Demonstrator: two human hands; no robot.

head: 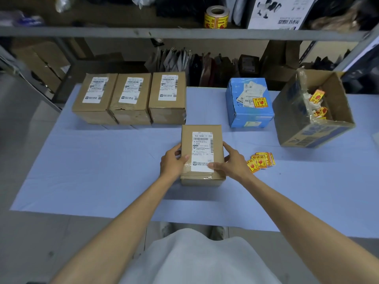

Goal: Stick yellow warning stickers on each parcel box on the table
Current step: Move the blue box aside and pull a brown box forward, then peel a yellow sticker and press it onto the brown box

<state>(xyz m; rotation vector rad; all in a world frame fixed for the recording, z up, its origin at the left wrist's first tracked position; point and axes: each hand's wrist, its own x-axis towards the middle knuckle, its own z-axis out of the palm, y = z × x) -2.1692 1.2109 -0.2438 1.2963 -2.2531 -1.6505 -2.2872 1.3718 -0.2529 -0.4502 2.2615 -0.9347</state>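
The brown parcel box [202, 154] sits on the desk [102, 171] directly in front of the person, shipping label up, with no yellow sticker on the faces in view. It lies between the two hands. The left hand [173, 160] clasps its left edge and the right hand [231, 160] its right edge, each with a thumb over the top face. This two-sided grip probably squares the box up and steadies it for sticking.

Just beside the right hand, a loose pile of yellow warning stickers [261, 160] lies fanned on the desk, in easy reach. Farther back on the left, three more brown parcel boxes [131, 97] stand touching in a row, none showing yellow. To the right, the blue parcel box [249, 115] already carries a yellow sticker. The open carton [313, 128] beside it holds what look like sticker scraps. A sticker roll [216, 17] stands on the shelf above.
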